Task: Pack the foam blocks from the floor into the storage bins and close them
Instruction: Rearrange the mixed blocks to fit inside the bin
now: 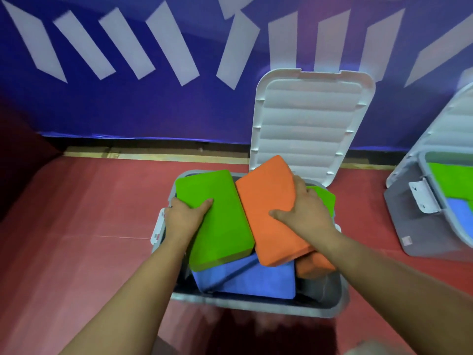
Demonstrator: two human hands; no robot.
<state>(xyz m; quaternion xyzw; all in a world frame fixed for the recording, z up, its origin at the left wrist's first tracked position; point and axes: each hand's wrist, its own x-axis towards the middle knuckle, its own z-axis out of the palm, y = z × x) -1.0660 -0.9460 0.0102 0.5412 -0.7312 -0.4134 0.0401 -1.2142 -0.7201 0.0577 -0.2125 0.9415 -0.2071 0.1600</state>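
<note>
Packing the near bin (pixel 256 307): the left hand (pixel 183 216) clasps a green block (pixel 220 221), the right hand (pixel 304 211) an orange block (pixel 266 198), fingers (pixel 300 183) curled round their edges. Next, both need seating flat so the lid (pixel 309 124) closes.

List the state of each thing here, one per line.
Near bin: open, stacked full of blocks.
Lid: raised upright.
Green block: on top of the pile, gripped by left hand.
Orange block: tilted on top, gripped by right hand.
Blue block: lying underneath.
Right bin: open, blocks inside.
</note>
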